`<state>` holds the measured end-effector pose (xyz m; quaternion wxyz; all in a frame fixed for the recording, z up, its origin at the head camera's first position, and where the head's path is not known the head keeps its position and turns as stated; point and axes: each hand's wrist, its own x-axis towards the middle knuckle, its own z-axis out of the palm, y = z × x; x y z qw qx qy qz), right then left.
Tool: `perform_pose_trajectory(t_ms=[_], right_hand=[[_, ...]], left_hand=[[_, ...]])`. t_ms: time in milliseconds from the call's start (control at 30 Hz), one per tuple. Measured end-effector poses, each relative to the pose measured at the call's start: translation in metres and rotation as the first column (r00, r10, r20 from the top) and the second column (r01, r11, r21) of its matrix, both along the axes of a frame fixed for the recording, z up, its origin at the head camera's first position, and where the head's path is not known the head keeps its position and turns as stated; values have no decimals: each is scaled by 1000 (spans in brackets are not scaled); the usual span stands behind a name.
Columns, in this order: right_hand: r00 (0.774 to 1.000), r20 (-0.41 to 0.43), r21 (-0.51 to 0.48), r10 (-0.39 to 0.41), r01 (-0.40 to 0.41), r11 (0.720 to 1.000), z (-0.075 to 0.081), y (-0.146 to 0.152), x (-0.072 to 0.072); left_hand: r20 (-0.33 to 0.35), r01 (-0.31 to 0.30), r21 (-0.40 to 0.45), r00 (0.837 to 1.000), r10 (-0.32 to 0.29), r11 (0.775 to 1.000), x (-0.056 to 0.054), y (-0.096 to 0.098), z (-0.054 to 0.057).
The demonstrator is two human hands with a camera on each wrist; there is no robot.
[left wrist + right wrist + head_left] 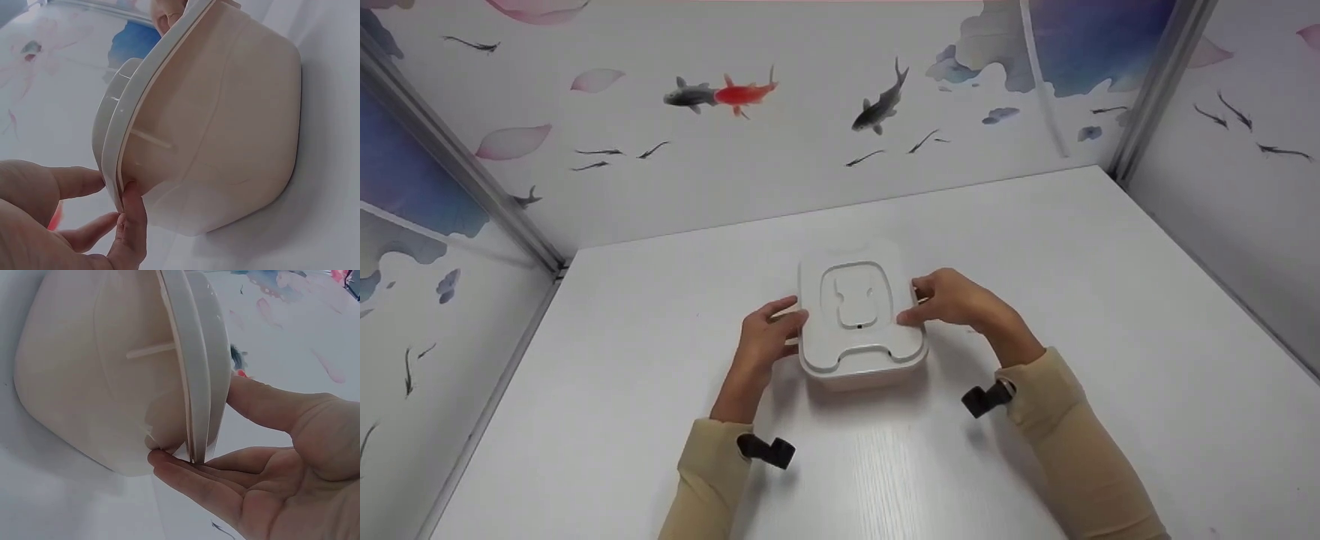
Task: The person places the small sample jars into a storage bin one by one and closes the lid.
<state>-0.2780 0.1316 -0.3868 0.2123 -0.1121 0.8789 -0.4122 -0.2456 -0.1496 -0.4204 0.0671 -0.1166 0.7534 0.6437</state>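
A white plastic box with rounded corners stands upright on the table, covered by its white lid. The lid has a raised oval panel on top and a notched front edge. At the box's left side, my left hand pinches the lid's edge, thumb above and fingers below the rim, as the left wrist view shows. On the opposite side my right hand grips the lid's edge, with its thumb on the lid and fingertips under the rim against the box wall. The box's inside is hidden.
The white table reaches back to a white panel printed with fish and petals. Printed side panels on metal posts stand left and right. Small black devices are strapped at both sleeve cuffs.
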Motion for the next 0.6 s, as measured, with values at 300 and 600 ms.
perform_pose_trajectory(t_ms=[300, 600], right_hand=[[1000, 17, 39, 13, -14, 999, -1, 4, -2], [1000, -9, 59, -9, 10, 998, -3, 19, -2]], left_hand=[[14, 18, -35, 1000, -18, 999, 0, -2, -5], [23, 80, -130, 997, -77, 988, -1, -4, -8]])
